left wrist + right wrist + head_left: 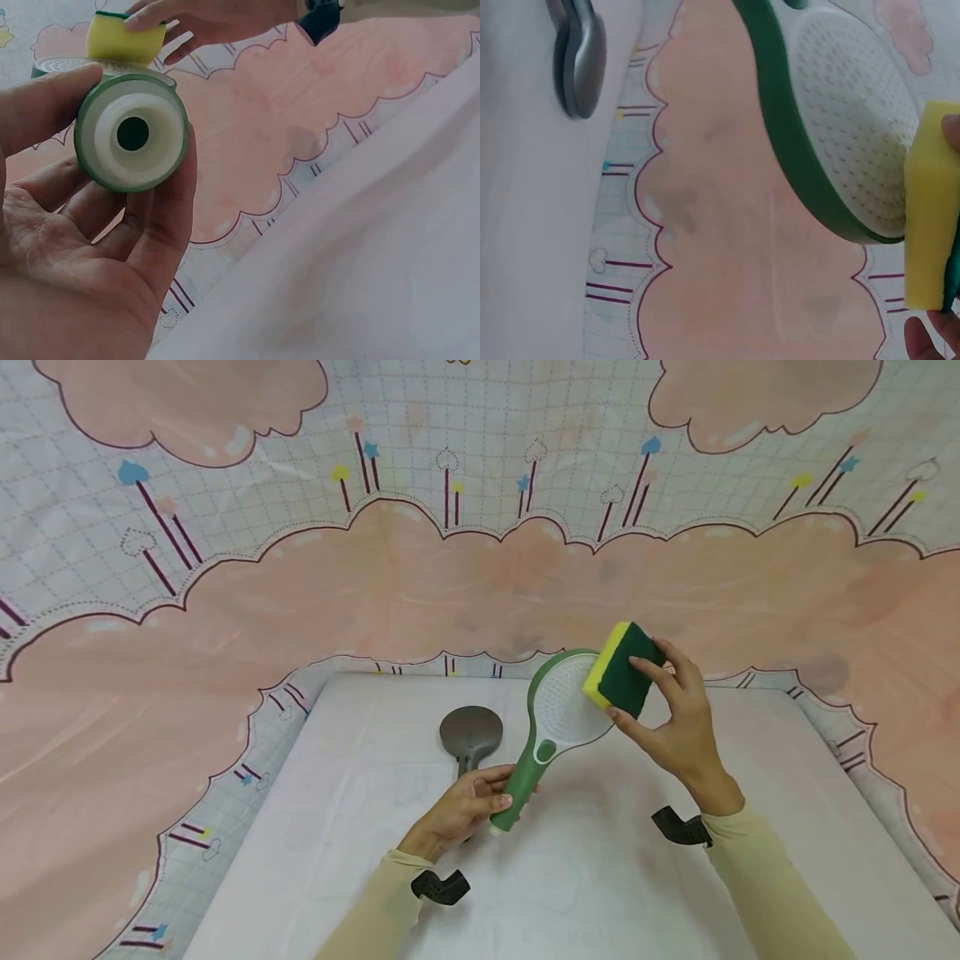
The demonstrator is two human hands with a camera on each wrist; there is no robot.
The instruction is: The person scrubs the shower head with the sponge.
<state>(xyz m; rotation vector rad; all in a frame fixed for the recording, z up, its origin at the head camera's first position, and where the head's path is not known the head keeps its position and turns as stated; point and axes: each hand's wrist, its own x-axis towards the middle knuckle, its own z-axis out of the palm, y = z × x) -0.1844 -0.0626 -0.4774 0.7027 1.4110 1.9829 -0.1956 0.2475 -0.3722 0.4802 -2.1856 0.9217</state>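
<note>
My left hand grips the green handle of a green and white shower head, held tilted above the table. In the left wrist view the handle's hollow end faces the camera, with thumb and fingers around it. My right hand pinches a yellow and dark green sponge between thumb and fingers. The sponge's yellow side lies against the rim and dotted white face of the shower head, as the right wrist view shows too. Part of that face is hidden behind the sponge.
A grey shower head lies on the white table, just beyond my left hand; its handle is partly hidden. Patterned pink and white cloth hangs behind the table and runs along its sides. Black straps sit at both wrists.
</note>
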